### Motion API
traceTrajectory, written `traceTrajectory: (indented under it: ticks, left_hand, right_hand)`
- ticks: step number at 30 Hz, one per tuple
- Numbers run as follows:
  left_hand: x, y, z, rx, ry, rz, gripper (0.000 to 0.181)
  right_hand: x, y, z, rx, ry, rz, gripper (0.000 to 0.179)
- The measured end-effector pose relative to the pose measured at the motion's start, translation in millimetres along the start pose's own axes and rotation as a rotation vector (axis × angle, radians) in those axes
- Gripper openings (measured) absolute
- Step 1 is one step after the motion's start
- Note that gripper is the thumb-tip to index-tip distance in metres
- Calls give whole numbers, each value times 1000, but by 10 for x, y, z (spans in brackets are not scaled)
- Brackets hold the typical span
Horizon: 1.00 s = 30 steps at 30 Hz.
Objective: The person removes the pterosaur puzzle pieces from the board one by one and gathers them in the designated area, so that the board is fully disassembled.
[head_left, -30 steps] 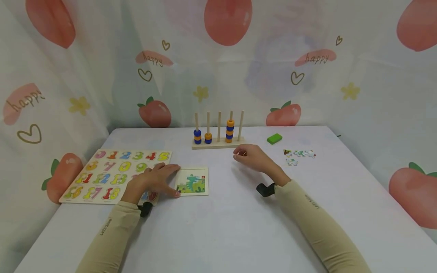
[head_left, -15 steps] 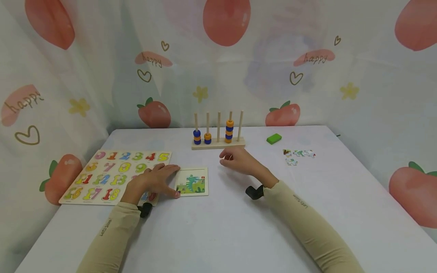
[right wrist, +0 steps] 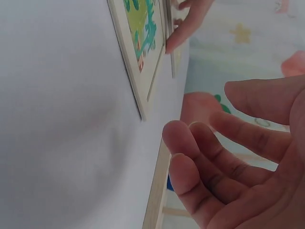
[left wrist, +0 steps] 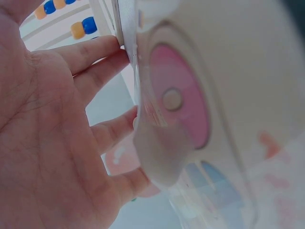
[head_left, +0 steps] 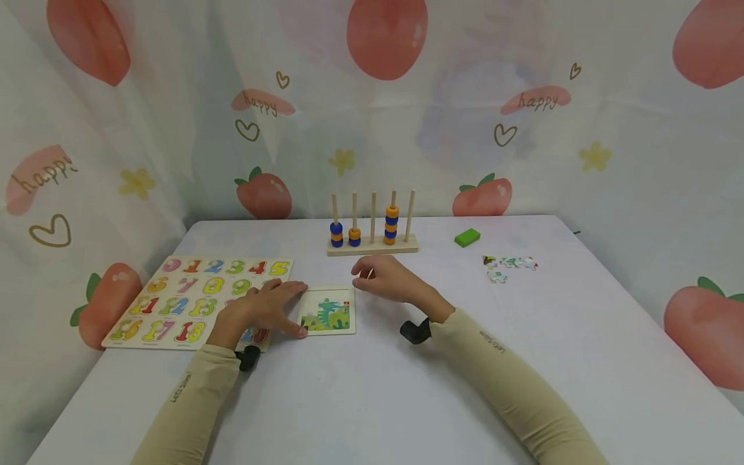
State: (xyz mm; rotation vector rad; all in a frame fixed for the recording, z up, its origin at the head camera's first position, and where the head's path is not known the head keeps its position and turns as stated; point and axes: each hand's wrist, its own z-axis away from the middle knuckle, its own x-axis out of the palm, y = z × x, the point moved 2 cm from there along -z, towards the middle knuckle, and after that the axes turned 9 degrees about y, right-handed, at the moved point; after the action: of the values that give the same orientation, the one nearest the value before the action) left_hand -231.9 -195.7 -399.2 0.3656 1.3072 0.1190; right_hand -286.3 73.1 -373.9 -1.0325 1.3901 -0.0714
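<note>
A small framed jigsaw puzzle (head_left: pixel 352 313) lies flat on the table, its partly filled picture showing a green dinosaur (head_left: pixel 329 313). My left hand (head_left: pixel 258 307) rests on its left side, fingers spread, with the thumb by the near corner and fingertips by the far one. Just beyond the puzzle's far right corner, my right hand (head_left: pixel 386 279) hovers above the table. In the right wrist view, the right hand's fingers (right wrist: pixel 183 174) are loosely bent, with nothing seen between them and the thumb. Several loose jigsaw pieces (head_left: pixel 511 261) lie farther right.
A wooden number board (head_left: pixel 136 323) lies at the left, partly under my left hand. An abacus-like peg stand (head_left: pixel 372 247) with blue and orange beads stands at the back. A green block (head_left: pixel 467 237) lies to its right. Patterned cloth hangs behind and at the sides.
My right hand has moved left across the table, from in front of the peg stand's right end to near the puzzle's far right corner. My left hand has stayed at the puzzle.
</note>
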Motion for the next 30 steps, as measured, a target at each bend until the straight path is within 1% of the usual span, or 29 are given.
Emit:
traceTrajectory:
  ticks: [10,15,19,24,30]
  left_hand:
    - [9,-5,9,-13,-2,-7,106]
    - [9,-3,18,-18,-1,-6,106]
    - [20,-26,-9,-13,-1,2,105]
    - [61,-87,-71,5,9,18,105]
    - [94,-125,-110,-2,10,25,106]
  right_hand:
    - [214,-110,-27,14,-77,-55,28]
    - [287,-161,-55,-28,-99,-54,28]
    - [322,-189,-84,-55,-108,-16,28]
    - [357,-232,-141,-80,-128,72,28]
    - [432,-264,-186,-63,-159,121,26]
